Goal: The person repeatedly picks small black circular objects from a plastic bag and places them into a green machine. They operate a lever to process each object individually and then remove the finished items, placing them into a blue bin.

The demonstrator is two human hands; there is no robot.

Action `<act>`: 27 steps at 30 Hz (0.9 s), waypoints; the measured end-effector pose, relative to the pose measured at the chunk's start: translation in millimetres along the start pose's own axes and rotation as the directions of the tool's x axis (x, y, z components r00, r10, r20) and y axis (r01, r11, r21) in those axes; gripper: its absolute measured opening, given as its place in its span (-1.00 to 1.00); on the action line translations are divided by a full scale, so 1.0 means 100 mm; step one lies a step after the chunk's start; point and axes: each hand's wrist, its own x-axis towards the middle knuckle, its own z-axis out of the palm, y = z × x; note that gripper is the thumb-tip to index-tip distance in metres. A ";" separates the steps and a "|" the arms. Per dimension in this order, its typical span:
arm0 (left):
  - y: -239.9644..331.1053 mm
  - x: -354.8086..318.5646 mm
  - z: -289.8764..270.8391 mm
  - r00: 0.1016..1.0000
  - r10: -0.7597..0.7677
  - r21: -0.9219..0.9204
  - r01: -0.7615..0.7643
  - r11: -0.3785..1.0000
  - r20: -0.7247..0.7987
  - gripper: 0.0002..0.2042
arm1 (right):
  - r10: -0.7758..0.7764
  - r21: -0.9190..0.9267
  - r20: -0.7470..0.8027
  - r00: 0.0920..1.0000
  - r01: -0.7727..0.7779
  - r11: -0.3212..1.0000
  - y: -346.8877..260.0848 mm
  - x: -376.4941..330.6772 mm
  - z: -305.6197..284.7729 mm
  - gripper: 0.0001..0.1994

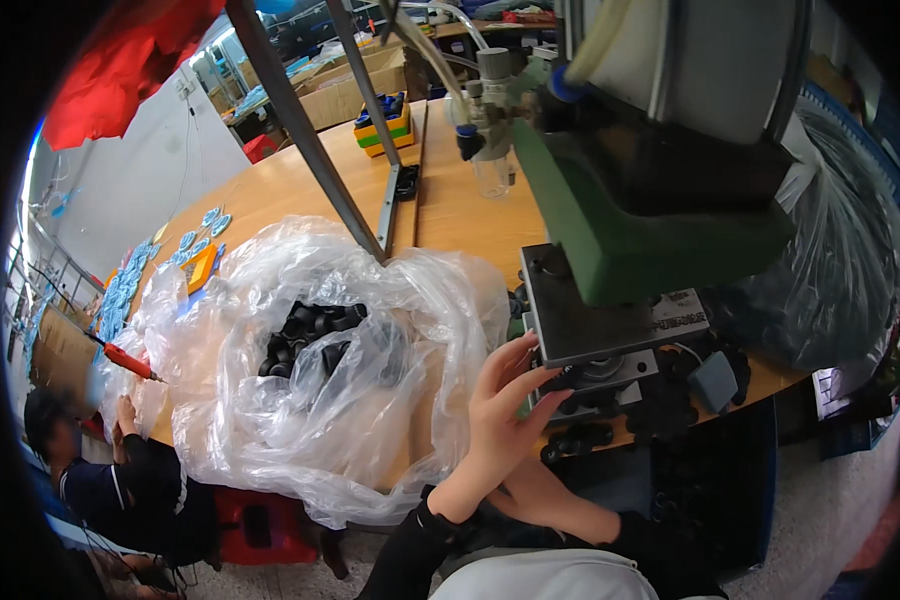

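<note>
My left hand [505, 408] reaches up from a black sleeve to the front of a green press machine [650, 230]. Its fingers are spread and rest against the edge of the grey metal plate [595, 320] and the fixture under it; I see nothing gripped in them. Small black round parts [580, 437] lie on the wooden table [280, 190] just below the fingers. Only my right forearm [570, 505] shows, crossing low behind the left wrist; the right hand itself is hidden. A big clear plastic bag [370, 420] holding more black parts [310, 340] lies left of the hand.
A second clear bag [845, 260] bulges at the right. Slanted metal bars [300, 130] cross the table. Stacked coloured trays [385, 122] and cardboard boxes [355, 88] stand at the back. At lower left another person [120, 490] sits holding a red screwdriver [128, 362] beside blue pieces [120, 300].
</note>
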 end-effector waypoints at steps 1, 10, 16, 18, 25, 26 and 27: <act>0.01 -0.01 0.02 0.999 -0.030 0.019 0.030 0.999 0.031 -0.71 | -0.008 -0.009 0.002 1.000 0.008 1.000 -0.04 -0.09 -0.14 -0.58; 0.19 -0.12 -0.03 0.870 -0.457 -0.469 0.330 0.819 -0.186 -0.69 | 0.130 0.194 -0.673 0.728 0.003 0.981 -0.16 0.03 -1.13 -0.63; 0.24 -0.09 -0.19 0.809 -0.588 -0.542 0.494 0.679 0.001 -0.54 | 0.216 0.069 -0.629 0.747 -0.223 0.972 -0.10 0.39 -1.23 -0.55; 0.20 -0.08 -0.19 0.871 -0.489 -0.460 0.451 0.765 0.040 -0.45 | -0.100 -0.370 -0.736 0.669 -0.274 0.888 -0.01 0.36 -1.13 -0.55; 0.01 0.08 0.00 0.978 -0.199 0.007 0.199 0.980 0.061 -0.56 | 0.079 -0.011 -0.781 0.620 -0.140 0.990 0.04 -0.04 -1.20 -0.49; -0.02 0.12 0.02 0.982 -0.158 0.122 0.145 0.982 0.102 -0.59 | 0.125 0.068 -0.825 0.552 -0.122 0.990 0.01 -0.14 -1.22 -0.50; -0.01 0.15 0.11 0.975 -0.221 0.041 0.220 0.975 0.025 -0.68 | 0.113 0.038 -0.840 0.531 -0.150 0.988 0.01 -0.28 -1.27 -0.50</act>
